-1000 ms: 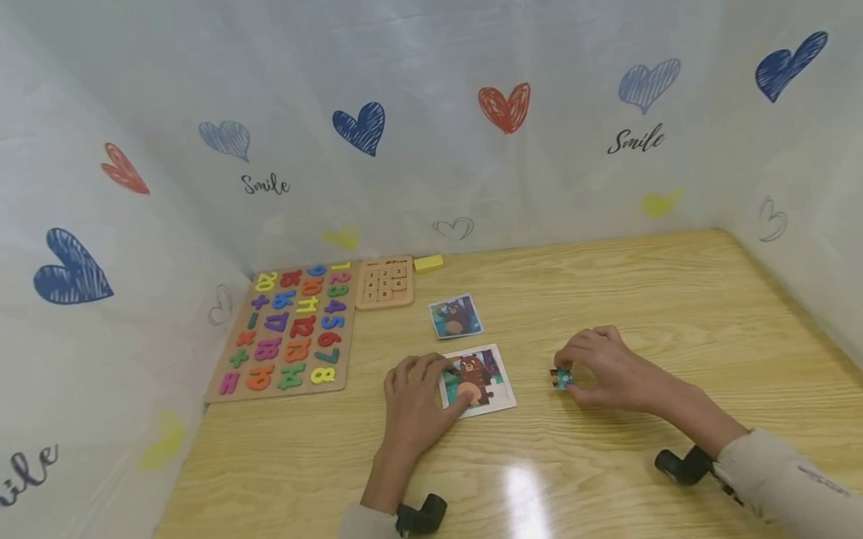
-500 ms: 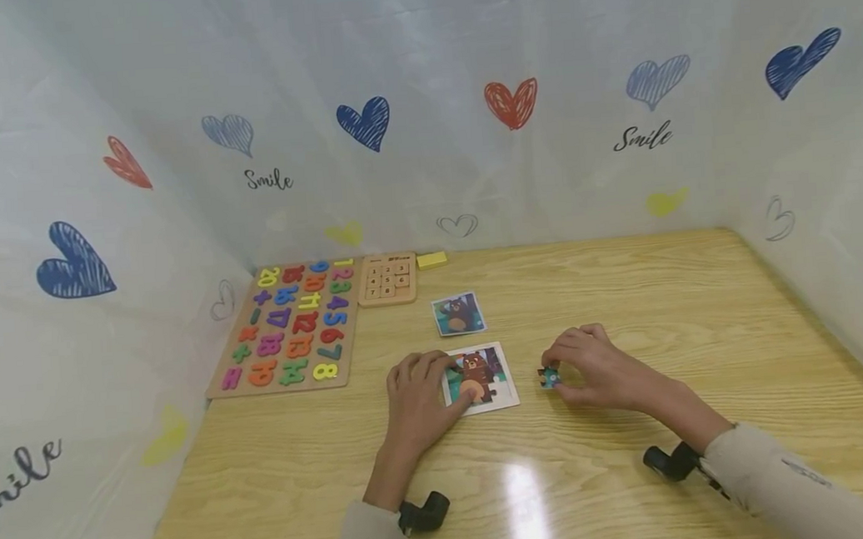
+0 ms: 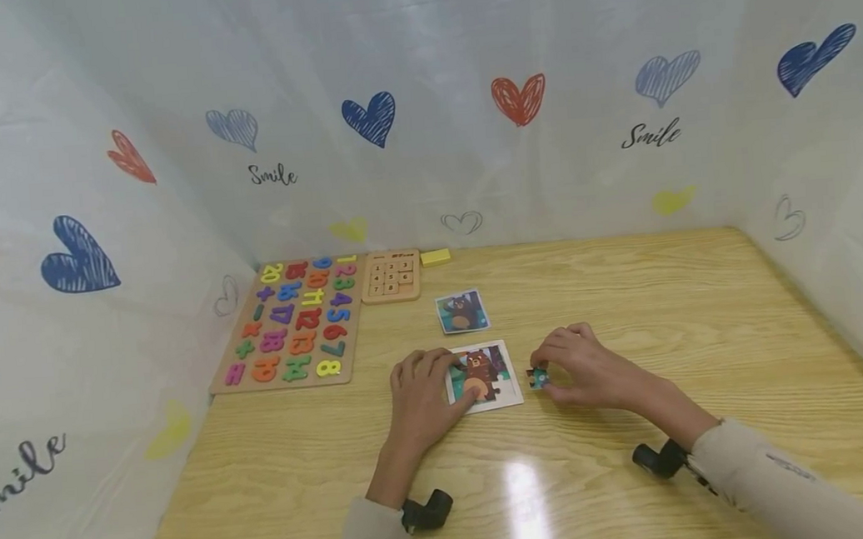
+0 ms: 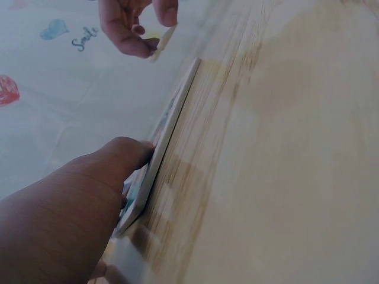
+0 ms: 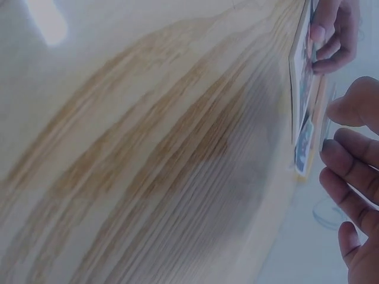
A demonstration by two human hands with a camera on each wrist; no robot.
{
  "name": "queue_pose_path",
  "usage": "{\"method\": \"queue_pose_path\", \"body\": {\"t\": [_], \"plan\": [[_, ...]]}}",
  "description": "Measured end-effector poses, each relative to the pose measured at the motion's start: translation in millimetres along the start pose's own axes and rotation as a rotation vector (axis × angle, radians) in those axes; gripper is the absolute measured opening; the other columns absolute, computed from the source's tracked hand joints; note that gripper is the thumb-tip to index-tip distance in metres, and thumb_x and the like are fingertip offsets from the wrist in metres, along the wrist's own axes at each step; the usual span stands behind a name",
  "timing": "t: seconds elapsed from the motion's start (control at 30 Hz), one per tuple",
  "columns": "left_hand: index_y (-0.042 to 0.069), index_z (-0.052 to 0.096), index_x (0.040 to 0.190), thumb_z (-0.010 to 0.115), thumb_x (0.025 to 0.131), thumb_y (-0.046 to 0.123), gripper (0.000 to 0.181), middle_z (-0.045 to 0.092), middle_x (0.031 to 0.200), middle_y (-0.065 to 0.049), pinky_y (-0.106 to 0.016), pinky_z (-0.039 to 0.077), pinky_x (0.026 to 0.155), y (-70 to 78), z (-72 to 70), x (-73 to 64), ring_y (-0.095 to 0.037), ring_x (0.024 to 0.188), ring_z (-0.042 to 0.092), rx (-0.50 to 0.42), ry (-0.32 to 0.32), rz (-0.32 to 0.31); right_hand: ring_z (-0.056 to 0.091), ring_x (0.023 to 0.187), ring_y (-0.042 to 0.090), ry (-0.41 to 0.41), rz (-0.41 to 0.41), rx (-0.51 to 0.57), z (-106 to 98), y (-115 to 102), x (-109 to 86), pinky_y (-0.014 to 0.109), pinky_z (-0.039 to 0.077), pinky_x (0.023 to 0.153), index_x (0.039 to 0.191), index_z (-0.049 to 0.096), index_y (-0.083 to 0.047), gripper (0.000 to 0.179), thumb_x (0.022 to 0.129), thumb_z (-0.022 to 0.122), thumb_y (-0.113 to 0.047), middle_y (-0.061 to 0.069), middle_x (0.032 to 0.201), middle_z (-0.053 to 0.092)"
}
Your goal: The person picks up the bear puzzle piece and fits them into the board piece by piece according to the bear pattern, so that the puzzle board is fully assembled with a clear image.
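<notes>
A square jigsaw puzzle of a brown bear (image 3: 508, 391) lies in its white-rimmed tray, with a pale gap at its lower right. My left hand (image 3: 421, 400) rests on its left side, thumb and fingertips pressing the face; in the left wrist view the thumb touches the top of the puzzle tray (image 4: 169, 133). Just right of the tray, my right hand (image 3: 592, 368) pinches a small teal and brown puzzle piece (image 3: 538, 378) between thumb and fingers. That puzzle piece (image 4: 164, 44) appears edge-on and raised off the table in the left wrist view.
Behind the tray lies a bear picture card (image 3: 463, 311). A colourful number board (image 3: 288, 325) is at the left, beside a wooden number slide puzzle (image 3: 391, 276) and a yellow block (image 3: 435, 257). A printed curtain (image 3: 424, 170) encloses the wooden table (image 3: 628, 281).
My right hand has moved left with the puzzle piece, bringing it close to the tray's right edge. My left hand stays on the tray; the head view has shifted slightly.
</notes>
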State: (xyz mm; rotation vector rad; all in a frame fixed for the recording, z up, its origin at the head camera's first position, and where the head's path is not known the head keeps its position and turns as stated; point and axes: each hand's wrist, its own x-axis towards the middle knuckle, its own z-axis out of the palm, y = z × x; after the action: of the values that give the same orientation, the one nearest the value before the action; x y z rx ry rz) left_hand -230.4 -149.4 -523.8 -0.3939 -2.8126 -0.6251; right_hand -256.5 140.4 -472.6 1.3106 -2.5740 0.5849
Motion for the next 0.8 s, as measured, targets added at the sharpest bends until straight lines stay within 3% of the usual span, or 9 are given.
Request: {"method": "queue_pose_path", "body": {"t": [0.33, 0.8], "plan": [[0.024, 0.064, 0.125, 0.065, 0.088, 0.061, 0.052, 0.055, 0.137, 0.001, -0.057, 0.024, 0.109, -0.2, 0.6, -0.1, -0.031, 0.132, 0.039, 0.003, 0.007, 0.006, 0.058, 0.097, 0.016, -0.024, 0.010, 0.006, 6, -3, 8.0, 0.046, 0.032, 0.087, 0.103, 0.071, -0.011, 0.027, 0.079, 0.080, -0.016, -0.005, 0.100, 0.066], [0.024, 0.064, 0.126, 0.064, 0.088, 0.062, 0.054, 0.055, 0.137, 0.002, -0.057, 0.026, 0.108, -0.2, 1.1, 0.4, -0.030, 0.131, 0.039, 0.021, 0.013, 0.010, 0.058, 0.098, 0.017, -0.038, -0.011, 0.005, 11, -7, 17.6, 0.052, 0.033, 0.090, 0.105, 0.071, -0.010, 0.027, 0.081, 0.079, -0.017, -0.003, 0.101, 0.066]]}}
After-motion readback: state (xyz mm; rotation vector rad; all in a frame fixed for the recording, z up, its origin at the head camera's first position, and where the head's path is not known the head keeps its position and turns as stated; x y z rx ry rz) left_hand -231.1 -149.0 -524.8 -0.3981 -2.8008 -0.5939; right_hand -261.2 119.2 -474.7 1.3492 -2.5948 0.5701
